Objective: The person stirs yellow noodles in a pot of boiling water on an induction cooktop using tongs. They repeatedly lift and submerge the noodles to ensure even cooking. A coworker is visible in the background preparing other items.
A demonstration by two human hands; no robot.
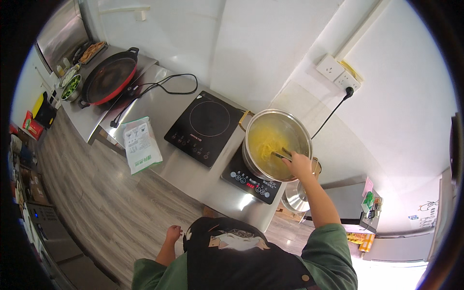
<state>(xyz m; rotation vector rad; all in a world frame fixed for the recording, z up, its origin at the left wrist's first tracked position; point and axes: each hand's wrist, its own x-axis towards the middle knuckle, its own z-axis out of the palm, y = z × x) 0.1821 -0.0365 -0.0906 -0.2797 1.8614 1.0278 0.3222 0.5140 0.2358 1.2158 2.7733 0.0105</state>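
My right hand [300,165] grips a pair of tongs [282,156] over the near side of a large metal pot [306,127]. The tips of the tongs are among yellow noodles [270,139] in cloudy water. Beneath the pot is a black induction cooker [237,177] with its red display lit. My left hand [174,232] hangs low beside my black apron [232,261], away from the counter; its fingers are curled and nothing shows in them.
On the steel counter [188,181] sit a second induction cooker [206,127] and a white printed pouch [142,145]. A red-rimmed black electric pan [110,78], a loose cable [159,85] and a bowl of chopped greens [71,88] lie farther left. A wall socket [346,80] holds a plug.
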